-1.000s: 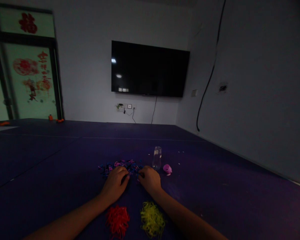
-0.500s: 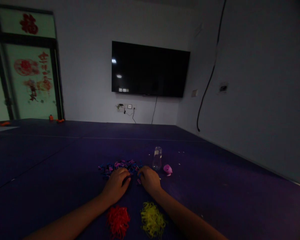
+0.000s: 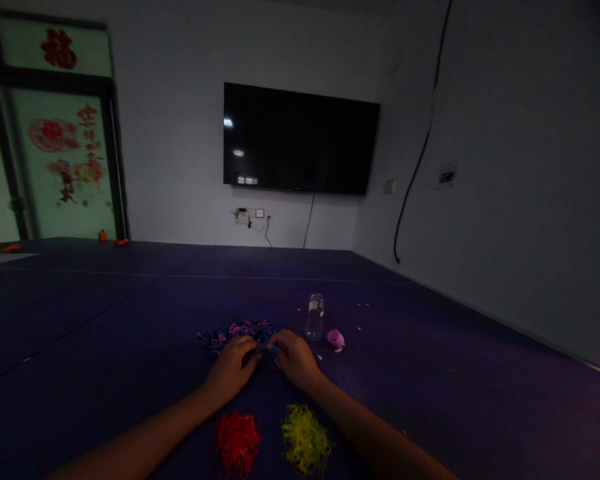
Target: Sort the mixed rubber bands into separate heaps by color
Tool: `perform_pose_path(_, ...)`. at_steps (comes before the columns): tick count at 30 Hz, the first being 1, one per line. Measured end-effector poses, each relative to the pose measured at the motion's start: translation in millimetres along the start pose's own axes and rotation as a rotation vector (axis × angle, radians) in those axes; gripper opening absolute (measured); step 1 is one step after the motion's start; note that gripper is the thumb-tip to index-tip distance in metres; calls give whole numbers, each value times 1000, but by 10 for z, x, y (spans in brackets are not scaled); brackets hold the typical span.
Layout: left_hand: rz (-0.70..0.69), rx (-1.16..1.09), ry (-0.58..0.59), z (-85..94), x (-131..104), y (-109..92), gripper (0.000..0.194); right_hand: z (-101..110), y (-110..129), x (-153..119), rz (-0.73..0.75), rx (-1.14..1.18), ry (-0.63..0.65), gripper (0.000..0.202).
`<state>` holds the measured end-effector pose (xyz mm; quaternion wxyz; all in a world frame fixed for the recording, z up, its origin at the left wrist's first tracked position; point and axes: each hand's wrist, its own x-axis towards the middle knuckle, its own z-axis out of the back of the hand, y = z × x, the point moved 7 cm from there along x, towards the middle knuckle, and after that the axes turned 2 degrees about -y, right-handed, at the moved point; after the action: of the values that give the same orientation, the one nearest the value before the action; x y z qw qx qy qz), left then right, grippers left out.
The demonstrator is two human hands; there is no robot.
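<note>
A loose pile of blue, pink and dark rubber bands lies on the dark purple surface beyond my hands. My left hand rests at the pile's near edge, thumb and fingers curled together; what its fingertips hold is too small and dark to make out. Close beside it, my right hand pinches a blue rubber band between thumb and fingers. Nearer to me, a heap of red rubber bands sits by my left forearm, and a heap of yellow rubber bands by my right.
A clear plastic jar stands upright behind my right hand. Right of it lies a pink cup-like piece. Small white scraps dot the purple surface. A television hangs on the far wall, and a black cable dangles at right.
My right hand has shifted slightly left, closer to my left hand, and a blue rubber band now shows at its fingertips. The heaps and the jar have stayed put.
</note>
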<state>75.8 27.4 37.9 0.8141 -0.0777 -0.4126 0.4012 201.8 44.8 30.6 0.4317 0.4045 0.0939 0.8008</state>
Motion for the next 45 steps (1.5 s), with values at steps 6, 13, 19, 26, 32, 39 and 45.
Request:
perform_pose_path(6,-33,-26,-46,47,2,-39,13,-65,99,-7,109,91,63,27)
perform_pose_path(13,-70,-28,-78,68,-8,-63,14,-71,74,-13,89,54,52,23)
perform_pose_path(19,-80,-25,-100,83,-8,-63,16,-56,100,-24,80,53,45,24)
perform_pose_path(26,-56,-26,-94,95,-11,-69,16,-57,130,-25,85,44,76,25)
perform_pose_path(32,-21,-12,-82,102,-8,-72,13,-68,137,-27,86,20,86,21)
perform_pose_path(39,4,29,-48,75,-7,-39,10,-91,135,-33,91,24,104,18)
perform_pose_path(45,-4,19,-35,72,-9,-72,10,-90,159,-41,115,11,104,21)
